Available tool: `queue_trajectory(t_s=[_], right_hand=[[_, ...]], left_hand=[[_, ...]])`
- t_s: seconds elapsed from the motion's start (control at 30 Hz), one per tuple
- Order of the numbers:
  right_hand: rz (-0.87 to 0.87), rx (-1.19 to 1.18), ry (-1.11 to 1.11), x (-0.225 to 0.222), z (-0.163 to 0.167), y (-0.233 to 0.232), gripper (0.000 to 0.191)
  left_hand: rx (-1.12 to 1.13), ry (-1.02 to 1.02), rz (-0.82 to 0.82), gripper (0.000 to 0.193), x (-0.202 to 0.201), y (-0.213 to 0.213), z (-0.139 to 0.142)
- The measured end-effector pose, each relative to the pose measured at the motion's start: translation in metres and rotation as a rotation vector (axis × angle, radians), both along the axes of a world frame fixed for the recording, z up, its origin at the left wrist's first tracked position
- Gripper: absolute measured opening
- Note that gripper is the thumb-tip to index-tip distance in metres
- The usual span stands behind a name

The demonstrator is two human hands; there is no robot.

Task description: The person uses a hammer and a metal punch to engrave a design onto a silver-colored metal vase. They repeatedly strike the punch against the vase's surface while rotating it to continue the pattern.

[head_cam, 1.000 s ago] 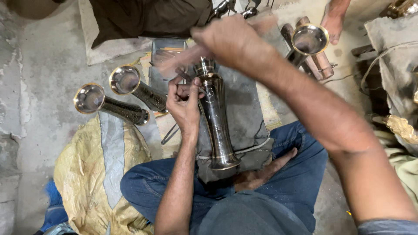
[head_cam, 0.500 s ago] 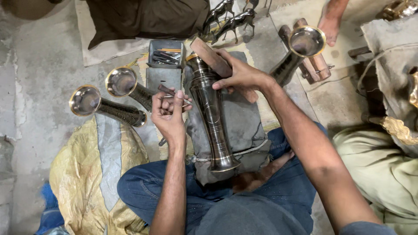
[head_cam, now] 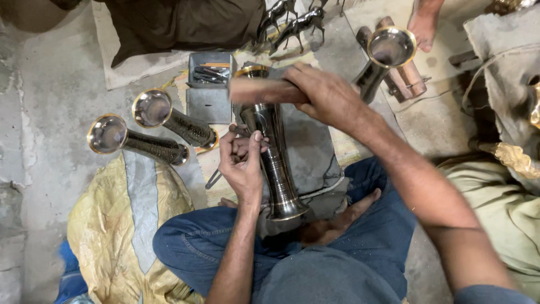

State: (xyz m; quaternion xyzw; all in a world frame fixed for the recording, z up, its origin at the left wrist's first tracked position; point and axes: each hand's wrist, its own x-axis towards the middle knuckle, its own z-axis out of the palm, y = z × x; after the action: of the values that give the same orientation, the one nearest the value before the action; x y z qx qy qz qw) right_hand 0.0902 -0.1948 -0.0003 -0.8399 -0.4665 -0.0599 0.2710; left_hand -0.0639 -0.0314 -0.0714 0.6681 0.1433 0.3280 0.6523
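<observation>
Since a moment ago the right hand [head_cam: 329,95] has swung its wooden block [head_cam: 264,90] crosswise over the vase [head_cam: 273,157], while the left hand [head_cam: 242,163], fingers pinched on a small tool, presses against the vase's left side.

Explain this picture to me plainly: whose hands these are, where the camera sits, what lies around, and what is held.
The camera sits on a seated person's head, looking down at their lap. Their left hand pinches a small tool against a tall dark metal vase lying on a grey cloth. Their right hand grips a wooden block above it. Two similar vases lie on the floor to the left, near a small metal tool box. A bare foot at the top belongs to someone else.
</observation>
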Motion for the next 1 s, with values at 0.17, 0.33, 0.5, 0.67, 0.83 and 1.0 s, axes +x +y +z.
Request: queue_trajectory(t_s=[0.17,0.33,0.5,0.67,0.83,1.0], right_hand=[[-0.040,-0.093,-0.463,-0.009,0.029,0.007,0.041],[-0.007,-0.040,-0.504,-0.010,0.044,0.007,0.040],[-0.046,-0.086,-0.534,-0.014,0.043,0.011,0.033],[-0.081,-0.074,-0.573,-0.020,0.038,0.005,0.039],[-0.051,-0.079,-0.307,-0.014,0.029,0.000,0.036],[-0.159,-0.028,0.138,-0.012,0.013,-0.020,0.033]], left_hand=[[0.210,0.000,0.076,0.024,-0.002,-0.002,-0.003],[0.235,0.031,0.095,0.028,0.000,-0.004,-0.002],[0.202,-0.001,0.064,0.030,-0.001,-0.003,-0.002],[0.274,0.041,0.063,0.027,-0.002,0.002,-0.005],[0.219,0.089,-0.081,0.029,0.002,0.014,0.001],[0.439,0.257,-0.339,0.036,0.021,0.035,0.024]])
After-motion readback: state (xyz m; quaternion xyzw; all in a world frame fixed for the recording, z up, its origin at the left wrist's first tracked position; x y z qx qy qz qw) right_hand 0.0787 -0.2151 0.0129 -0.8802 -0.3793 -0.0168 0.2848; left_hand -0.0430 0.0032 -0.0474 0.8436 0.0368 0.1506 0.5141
